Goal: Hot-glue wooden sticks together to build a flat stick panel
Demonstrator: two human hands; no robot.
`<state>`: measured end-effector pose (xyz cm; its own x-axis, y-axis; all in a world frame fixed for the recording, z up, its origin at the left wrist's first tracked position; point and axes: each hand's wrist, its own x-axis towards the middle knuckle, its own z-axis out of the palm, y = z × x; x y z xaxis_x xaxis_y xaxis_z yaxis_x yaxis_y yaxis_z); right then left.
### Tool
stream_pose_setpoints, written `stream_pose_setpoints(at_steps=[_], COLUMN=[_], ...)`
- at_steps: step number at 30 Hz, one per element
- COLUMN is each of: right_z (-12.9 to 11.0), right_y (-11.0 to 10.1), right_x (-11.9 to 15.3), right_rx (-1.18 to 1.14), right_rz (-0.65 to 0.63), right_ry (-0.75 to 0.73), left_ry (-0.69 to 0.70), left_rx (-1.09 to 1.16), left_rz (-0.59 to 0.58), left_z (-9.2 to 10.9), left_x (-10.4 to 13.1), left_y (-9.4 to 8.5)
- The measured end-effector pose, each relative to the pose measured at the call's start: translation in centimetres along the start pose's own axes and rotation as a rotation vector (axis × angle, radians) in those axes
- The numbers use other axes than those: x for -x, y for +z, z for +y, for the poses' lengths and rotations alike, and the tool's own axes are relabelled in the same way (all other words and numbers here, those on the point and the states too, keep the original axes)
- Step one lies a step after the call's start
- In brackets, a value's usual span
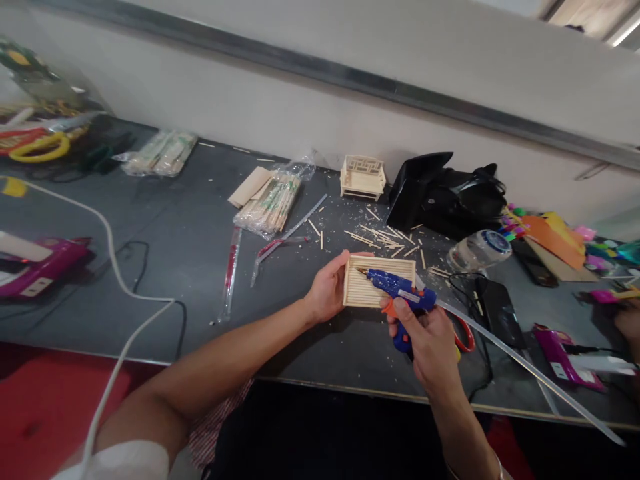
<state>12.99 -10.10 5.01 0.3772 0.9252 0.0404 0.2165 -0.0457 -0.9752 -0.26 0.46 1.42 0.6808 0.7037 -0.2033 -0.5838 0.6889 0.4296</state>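
Note:
My left hand (329, 289) grips the left end of a small slatted wooden panel (361, 293) with a raised edge. In my right hand (434, 340) is a blue glue gun (400, 287) with an orange trigger. The gun's nozzle points left and lies over the panel's slats; whether it touches them I cannot tell. A long clear glue stick (530, 367) sticks out from the back of the gun toward the lower right. Behind the panel, cut stick pieces (383, 237) lie scattered, and a miniature wooden bench (363, 177) stands by the wall.
Bagged sticks (273, 203) lie left of the bench, a black bag (445, 193) right of it. A clear jar (480, 251), phone (503, 313) and purple power strip (567, 357) are at right. A white cable (113, 247) crosses the left. Another person's hand (629, 323) is at far right.

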Motion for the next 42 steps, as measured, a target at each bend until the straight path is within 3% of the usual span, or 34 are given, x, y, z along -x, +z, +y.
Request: stream_pose_setpoints(at_steps=[6,10,17,22,27,33,42], right_z=[-0.1,-0.2,0.5,-1.4,-3.0,-1.6,0.3], right_y=[-0.4,-1.5,-4.4,-6.0,-6.4,-5.4,-5.0], right_x=[0.1,0.9,2.5,1.5,-2.4,-5.4,-5.6], right_rx=[0.121,0.191,0.058,0.209,0.322,0.193,0.511], right_rz=[0.038,0.012,0.204,0.054,-0.026,-0.093,-0.221], right_ry=[-0.027,0.011,-0.1,-0.197,-0.229,-0.167,-0.365], left_ry=[-0.005,0.006,-0.057,-0.178,-0.207,-0.196,-0.222], left_rx=[-0.02,0.009,0.078,-0.041,-0.139,-0.186,-0.425], left_rz=[-0.056,-0.022,0.107,0.21,0.243,0.35,0.407], left_z=[-0.2,-0.2,-0.3,-0.6,-0.2,1.5,3.0], left_x=[0.1,-0.2,-0.5,-0.1,-0.2,-0.4,-0.4], left_y=[-0.3,-0.7,-0.2,0.5,-0.3,-0.7,-0.5])
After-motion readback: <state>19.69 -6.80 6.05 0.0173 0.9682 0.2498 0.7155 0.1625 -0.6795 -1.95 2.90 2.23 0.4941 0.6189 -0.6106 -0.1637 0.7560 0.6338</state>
